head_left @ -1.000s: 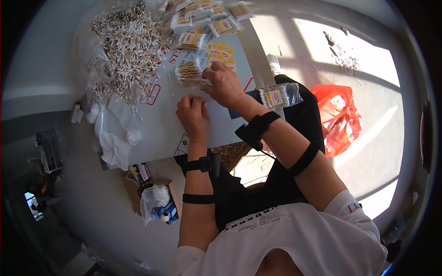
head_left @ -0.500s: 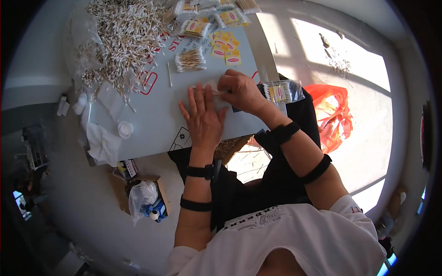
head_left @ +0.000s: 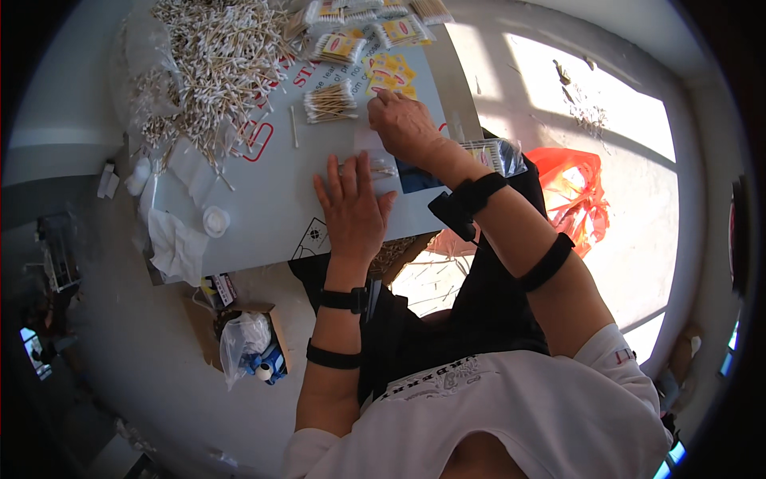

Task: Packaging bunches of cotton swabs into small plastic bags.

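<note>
My left hand [head_left: 351,211] lies flat on the table with its fingers spread, resting on a clear packet of cotton swabs [head_left: 381,168]. Above that packet, a translucent flap [head_left: 367,141] reaches toward my right hand [head_left: 404,128]. The right fingers are curled together beside the yellow cards [head_left: 389,70]; whatever they pinch is hidden. A loose bundle of cotton swabs [head_left: 330,103] sits left of that hand, and one single swab [head_left: 294,126] lies further left. Under my right wrist shows a dark flat rectangle [head_left: 418,179].
A large heap of swabs [head_left: 215,64] covers the table's far left. Filled packets [head_left: 339,48] lie at the back. Another packet [head_left: 488,153] rests at the right edge. A red plastic bag [head_left: 570,191] and an open carton [head_left: 279,331] stand on the floor.
My right hand has moved up and away from the left hand, toward the yellow cards. More of the swab packet and the dark rectangle shows. My left hand stays nearly in place.
</note>
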`<state>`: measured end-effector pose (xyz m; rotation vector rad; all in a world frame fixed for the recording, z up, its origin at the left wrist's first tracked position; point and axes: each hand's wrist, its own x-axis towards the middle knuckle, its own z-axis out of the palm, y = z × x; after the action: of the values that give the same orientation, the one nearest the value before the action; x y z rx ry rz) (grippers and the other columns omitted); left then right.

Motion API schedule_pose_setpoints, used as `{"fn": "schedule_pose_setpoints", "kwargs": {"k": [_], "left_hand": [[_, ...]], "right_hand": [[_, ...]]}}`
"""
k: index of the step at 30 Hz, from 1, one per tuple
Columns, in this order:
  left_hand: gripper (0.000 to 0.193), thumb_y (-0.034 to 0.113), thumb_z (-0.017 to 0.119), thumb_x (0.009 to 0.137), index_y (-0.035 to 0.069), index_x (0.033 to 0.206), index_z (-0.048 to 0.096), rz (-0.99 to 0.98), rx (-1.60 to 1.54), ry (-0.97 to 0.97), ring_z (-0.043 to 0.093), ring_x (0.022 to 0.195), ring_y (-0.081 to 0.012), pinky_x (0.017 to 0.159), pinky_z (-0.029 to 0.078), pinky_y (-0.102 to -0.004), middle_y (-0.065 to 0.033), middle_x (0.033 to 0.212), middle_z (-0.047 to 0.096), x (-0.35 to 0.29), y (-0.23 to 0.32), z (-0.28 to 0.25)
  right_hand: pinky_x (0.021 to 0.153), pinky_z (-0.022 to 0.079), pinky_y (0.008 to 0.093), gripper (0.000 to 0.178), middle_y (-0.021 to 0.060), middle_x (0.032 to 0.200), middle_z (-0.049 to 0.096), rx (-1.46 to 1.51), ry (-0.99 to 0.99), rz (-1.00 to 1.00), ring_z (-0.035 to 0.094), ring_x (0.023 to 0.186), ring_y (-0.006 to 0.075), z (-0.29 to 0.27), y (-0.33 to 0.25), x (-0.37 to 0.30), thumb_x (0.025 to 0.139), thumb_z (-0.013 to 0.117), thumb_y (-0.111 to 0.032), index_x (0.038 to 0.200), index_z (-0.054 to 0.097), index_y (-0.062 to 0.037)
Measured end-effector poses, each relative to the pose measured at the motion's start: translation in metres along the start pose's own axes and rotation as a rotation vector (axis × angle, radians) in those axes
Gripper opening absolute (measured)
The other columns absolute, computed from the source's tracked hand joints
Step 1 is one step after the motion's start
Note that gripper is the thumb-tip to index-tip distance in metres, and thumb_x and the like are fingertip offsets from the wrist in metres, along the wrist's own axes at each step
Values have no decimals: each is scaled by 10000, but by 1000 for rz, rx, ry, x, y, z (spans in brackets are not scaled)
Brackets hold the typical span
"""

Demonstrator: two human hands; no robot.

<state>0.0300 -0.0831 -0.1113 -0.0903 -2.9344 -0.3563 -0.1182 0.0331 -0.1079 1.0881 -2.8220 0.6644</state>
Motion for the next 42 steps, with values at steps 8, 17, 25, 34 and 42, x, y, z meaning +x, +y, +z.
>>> {"fn": "schedule_pose_setpoints", "kwargs": {"k": [8, 17, 25, 34, 42], "left_hand": [[768, 457, 569, 911, 8, 1472, 297, 15, -60, 6, 223, 1445, -368, 1142, 145, -590, -203, 1529, 282, 14, -3, 5], [873, 463, 642, 859, 2, 1491, 253, -17, -9, -183, 189, 1465, -350, 1160, 100, -577, -228, 1559, 229, -4, 10, -12], [882, 461, 670, 832, 18, 1490, 283, 17, -26, -180, 158, 1484, -283, 1176, 53, -561, -173, 1580, 217, 10, 4, -13], [821, 409, 648, 866, 53, 1504, 274, 113, -31, -223, 181, 1479, -275, 1186, 92, -525, -149, 1584, 223, -4, -6, -19], [821, 394, 634, 877, 50, 1514, 246, 69, -22, -226, 146, 1487, -274, 1190, 79, -522, -151, 1591, 199, -9, -4, -15]], "right_hand": [[780, 527, 407, 218, 146, 1027, 627, 301, 330, 198, 644, 900, 349, -18, 0, -11, 828, 654, -62, 1040, 629, -16], [815, 513, 299, 173, 103, 1034, 608, 681, 394, 406, 634, 935, 225, -9, -33, -87, 826, 575, 71, 989, 613, 24], [916, 480, 322, 277, 135, 1225, 556, 962, 539, 412, 583, 1098, 281, 11, -56, -99, 821, 566, 76, 1085, 602, 2], [823, 494, 404, 244, 136, 1002, 571, 394, 374, 250, 565, 968, 349, -1, -45, -89, 686, 690, -17, 920, 621, -19], [785, 499, 402, 210, 130, 959, 565, 332, 310, 120, 571, 935, 353, 5, -39, -94, 691, 702, -12, 864, 586, -31]]}}
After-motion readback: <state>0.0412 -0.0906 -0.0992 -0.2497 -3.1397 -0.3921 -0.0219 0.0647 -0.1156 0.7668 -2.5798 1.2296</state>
